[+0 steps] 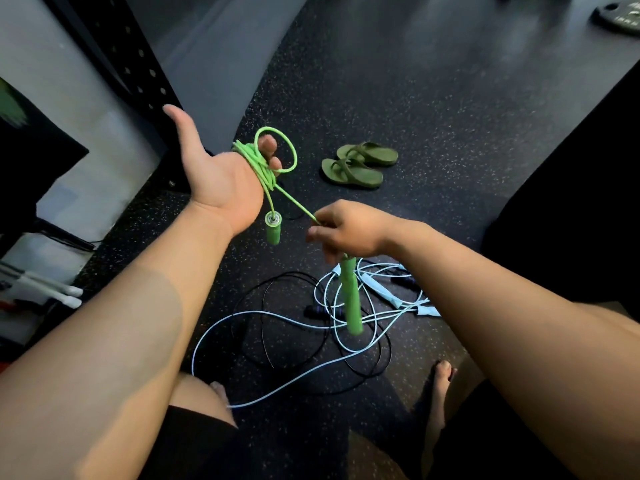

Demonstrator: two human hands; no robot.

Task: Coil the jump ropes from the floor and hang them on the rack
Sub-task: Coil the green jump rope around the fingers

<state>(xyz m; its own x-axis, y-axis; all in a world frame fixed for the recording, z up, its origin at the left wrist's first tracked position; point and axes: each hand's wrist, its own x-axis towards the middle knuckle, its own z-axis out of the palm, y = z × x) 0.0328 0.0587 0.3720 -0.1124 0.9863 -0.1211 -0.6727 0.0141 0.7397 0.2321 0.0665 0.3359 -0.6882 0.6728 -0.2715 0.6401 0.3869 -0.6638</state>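
Note:
A green jump rope (266,168) is wound in several loops around my left hand (221,178), which is raised palm up with the thumb out and the fingertips curled over the coil. One green handle (273,228) dangles just below that wrist. My right hand (346,233) pinches the taut rope where it enters the other green handle (351,299), which hangs down from my fist. On the floor below lie a light blue jump rope (277,317) and a black jump rope (263,341), tangled together. The black rack upright (138,64) with holes stands at the left.
A pair of green sandals (360,164) lies on the dark speckled floor beyond my hands. A weight plate (620,15) sits at the top right. My bare feet (441,372) stand beside the tangled ropes. White-tipped gear (65,296) lies at the left edge.

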